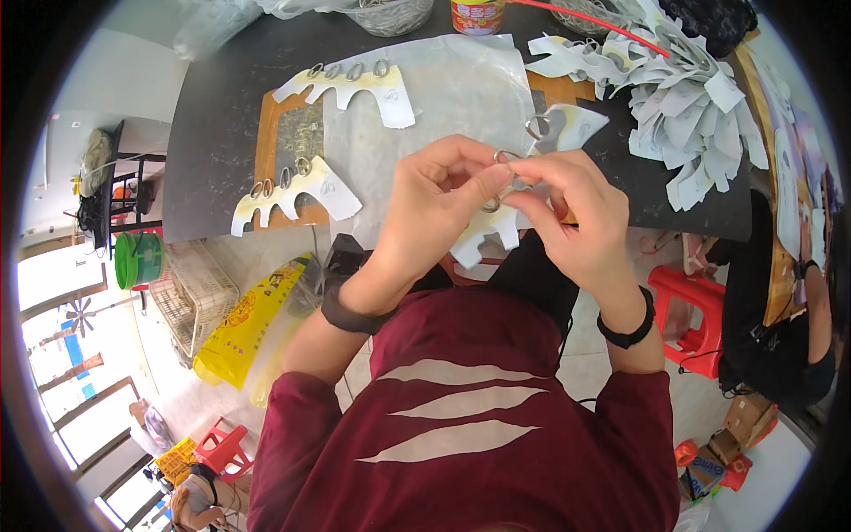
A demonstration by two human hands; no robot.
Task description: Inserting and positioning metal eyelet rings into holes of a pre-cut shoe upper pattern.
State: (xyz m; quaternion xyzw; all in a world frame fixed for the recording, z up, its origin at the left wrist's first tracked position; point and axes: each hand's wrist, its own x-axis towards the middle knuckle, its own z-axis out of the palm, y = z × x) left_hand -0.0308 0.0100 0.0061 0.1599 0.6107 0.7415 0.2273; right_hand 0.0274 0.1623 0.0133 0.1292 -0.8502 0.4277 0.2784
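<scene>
dark desk (pixel 213 115) carrying a clear plastic sheet (pixel 443 97), two white scalloped cards with metal rings, one at the far side (pixel 355 89) and one nearer the left edge (pixel 292 195), and a heap of spare white cards (pixel 691 115) at the right. left hand (pixel 434 199) and right hand (pixel 567 213) meet over the desk's near edge, each grip pinched shut on a small metal ring (pixel 507 160) held above a third white card (pixel 487 235), which they also hold. red stool (pixel 696 310) on the floor at right; yellow bag (pixel 248 319) and wire basket (pixel 191 297) at left.
</scene>
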